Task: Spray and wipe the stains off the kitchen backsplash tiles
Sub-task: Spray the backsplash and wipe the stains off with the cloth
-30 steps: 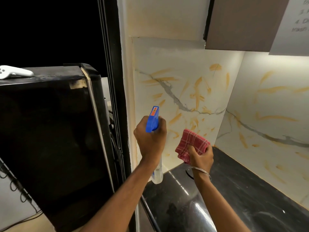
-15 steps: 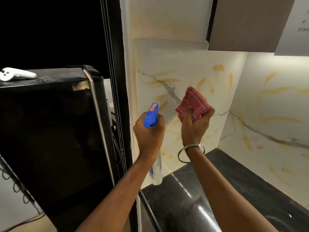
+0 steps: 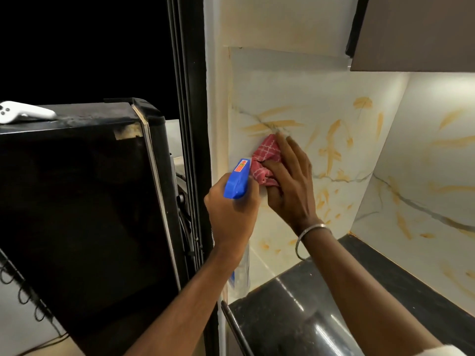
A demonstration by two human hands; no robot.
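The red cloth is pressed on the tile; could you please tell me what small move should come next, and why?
Probably sweep the red cloth upward under the right hand across the orange streaks just above it: they look unwiped, and the left hand only grips the spray bottle.

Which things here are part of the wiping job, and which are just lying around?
In use:
spray bottle gripped in the left hand
red cloth pressed on the tiles by the right hand
orange stains

Lying about:
white controller on the black fridge
dark counter
cabinet
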